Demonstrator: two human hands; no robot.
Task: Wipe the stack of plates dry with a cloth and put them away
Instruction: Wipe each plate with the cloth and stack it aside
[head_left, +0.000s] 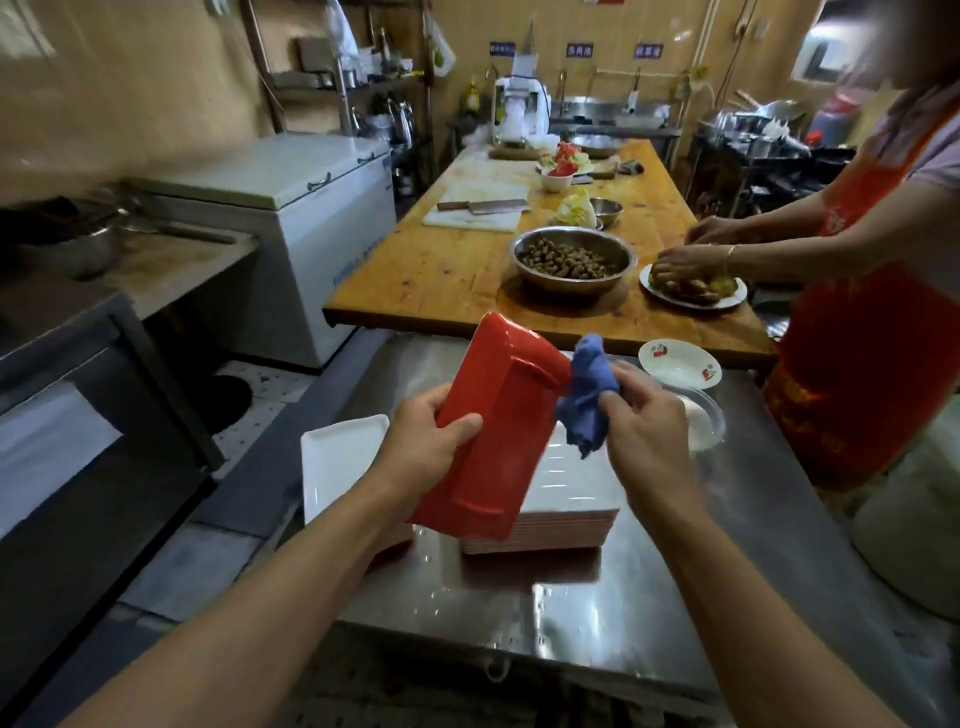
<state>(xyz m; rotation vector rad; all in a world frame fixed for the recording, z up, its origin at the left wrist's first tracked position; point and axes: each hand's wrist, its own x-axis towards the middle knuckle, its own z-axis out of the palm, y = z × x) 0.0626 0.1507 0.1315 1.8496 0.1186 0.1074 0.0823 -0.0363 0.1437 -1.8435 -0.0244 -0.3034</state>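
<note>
White rectangular plate (340, 457) lower centre-left, lying flat on steel desk (753, 545). Left hand (423, 441) at centre, fingers clenched round edge of red plate (498, 415), held tilted, underside toward camera, above stack of plates (561, 499) on desk. Right hand (644, 415) just right of it, fingers pinching blue cloth (587, 395) against red plate's upper right edge. Patterned bowl (680, 364) behind right hand. Upper right: wooden desk (441, 270) with steel bowl (571, 260); second person in red apron (862, 338).
</note>
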